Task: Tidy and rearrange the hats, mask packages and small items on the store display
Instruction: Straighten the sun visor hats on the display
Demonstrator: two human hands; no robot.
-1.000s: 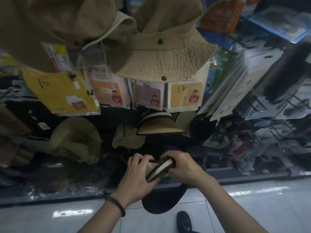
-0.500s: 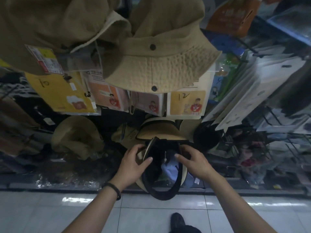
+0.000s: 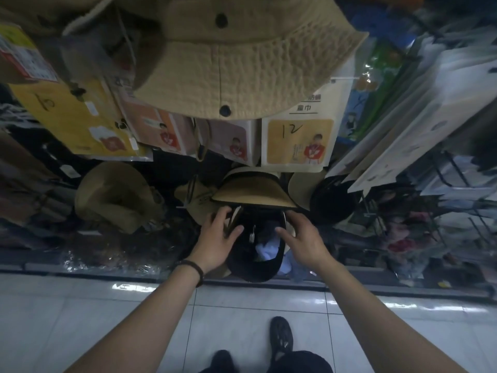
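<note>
A black-lined sun visor hat [image 3: 254,267] hangs brim down at the middle of the display, just under a tan straw visor [image 3: 252,191]. My left hand [image 3: 217,239] grips its left side, thumb inside the band. My right hand [image 3: 302,238] holds its right side, fingers curled over the edge. A small tag dangles inside the hat. A large beige bucket hat [image 3: 242,65] hangs overhead, and an olive hat [image 3: 115,195] sits to the left. Mask packages [image 3: 297,142] hang in a row behind.
White packages [image 3: 419,111] on wire hooks jut out at the right. A yellow package [image 3: 72,119] hangs at the left. A dark round hat [image 3: 332,200] sits right of the straw visor. Tiled floor [image 3: 121,313] and my shoes lie below the shelf edge.
The folded visor hat has been opened out and lifted up to the display under the straw visor. Both hands moved up and apart to its sides.
</note>
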